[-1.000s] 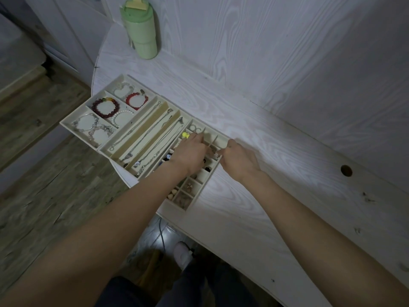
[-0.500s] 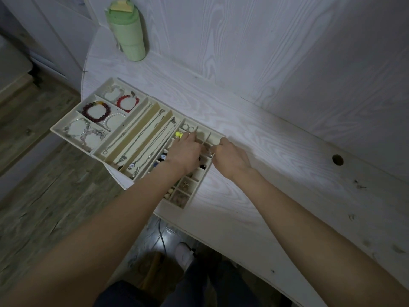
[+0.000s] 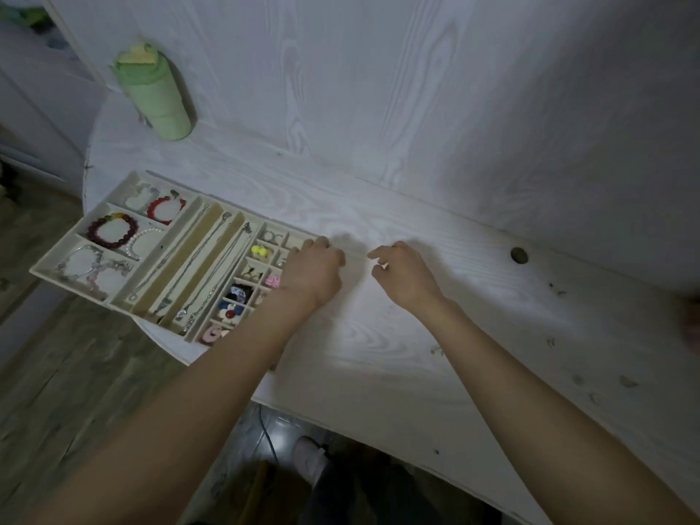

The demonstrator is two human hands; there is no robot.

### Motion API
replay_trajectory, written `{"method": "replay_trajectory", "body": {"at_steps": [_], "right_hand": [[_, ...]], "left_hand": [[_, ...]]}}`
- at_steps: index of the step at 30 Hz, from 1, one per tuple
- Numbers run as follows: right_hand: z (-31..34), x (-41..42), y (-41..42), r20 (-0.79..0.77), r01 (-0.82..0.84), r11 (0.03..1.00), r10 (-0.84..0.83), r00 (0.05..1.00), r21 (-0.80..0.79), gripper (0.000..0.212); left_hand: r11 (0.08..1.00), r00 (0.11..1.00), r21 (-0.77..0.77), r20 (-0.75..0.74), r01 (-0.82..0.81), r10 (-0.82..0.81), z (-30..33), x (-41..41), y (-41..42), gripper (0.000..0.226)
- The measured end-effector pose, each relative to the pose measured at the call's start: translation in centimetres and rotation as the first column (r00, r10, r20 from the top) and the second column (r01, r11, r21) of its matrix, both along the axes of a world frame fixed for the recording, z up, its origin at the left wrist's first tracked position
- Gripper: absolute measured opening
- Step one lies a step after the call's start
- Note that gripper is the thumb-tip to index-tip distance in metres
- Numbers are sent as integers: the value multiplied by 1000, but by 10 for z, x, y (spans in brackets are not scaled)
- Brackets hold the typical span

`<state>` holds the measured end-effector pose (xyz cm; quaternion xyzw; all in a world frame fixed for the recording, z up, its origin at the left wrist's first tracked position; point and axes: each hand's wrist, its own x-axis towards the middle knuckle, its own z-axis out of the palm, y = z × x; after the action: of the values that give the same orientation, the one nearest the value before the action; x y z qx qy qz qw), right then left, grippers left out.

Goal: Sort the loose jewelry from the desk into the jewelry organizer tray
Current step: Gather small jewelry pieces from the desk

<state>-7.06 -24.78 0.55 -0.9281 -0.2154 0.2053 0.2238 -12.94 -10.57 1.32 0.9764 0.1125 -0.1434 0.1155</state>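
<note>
Desk (image 3: 378,335): tray (image 3: 57,265) holds bracelets (image 3: 111,231), chains (image 3: 197,267), earrings (image 3: 259,251)

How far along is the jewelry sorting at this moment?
Nearly done: the tray holds bracelets, necklaces and earrings. Left hand rests on its right end; right hand hovers over the desk, its grip apparently empty. No loose jewelry visible.

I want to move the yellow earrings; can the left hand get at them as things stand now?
Probably yes. The left hand lies over the tray's right end, and the yellow earrings sit uncovered in a small compartment just beside it.
</note>
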Motion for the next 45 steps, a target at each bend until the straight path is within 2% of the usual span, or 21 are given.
{"method": "replay_trajectory", "body": {"at_steps": [7,14,18,21,26,30,33,37,41,43,45], "right_hand": [[1,22,-113,33,167,986,-167,985,-6,36],[-17,52,-246,-3,447,894,-447,894,-29,44],[-38,75,-300,-9,503,862,-504,864,-63,43],[-53,93,-318,-31,510,860,-511,859,-40,39],[-72,119,-322,-40,514,858,-513,858,23,32],[-79,127,-319,-31,468,880,-467,883,81,21],[-82,129,-317,5,432,894,-436,900,122,4],[-85,130,-319,18,378,916,-384,923,134,14],[-80,128,-320,-21,357,921,-359,933,157,10],[-73,123,-321,-106,437,874,-424,900,215,12],[-63,116,-319,-293,582,729,-504,813,361,18]], "left_hand": [[990,989,13,61,137,-138,-4,40,-98,33],[948,965,-181,50,263,-259,-15,87,-214,40],[916,954,-277,12,290,-298,-28,108,-268,43],[918,974,-327,30,223,-226,-42,132,-296,39],[894,998,-446,59,39,-14,-65,163,-322,35],[889,994,-454,107,52,-3,-75,174,-330,37],[877,995,-478,99,48,-1,-75,182,-335,36],[916,992,-393,117,82,-39,-75,185,-340,19],[944,995,-326,93,59,-30,-78,180,-338,22],[929,997,-370,72,-11,40,-76,174,-333,23],[852,976,-505,77,-137,203,-70,163,-320,24]]}}
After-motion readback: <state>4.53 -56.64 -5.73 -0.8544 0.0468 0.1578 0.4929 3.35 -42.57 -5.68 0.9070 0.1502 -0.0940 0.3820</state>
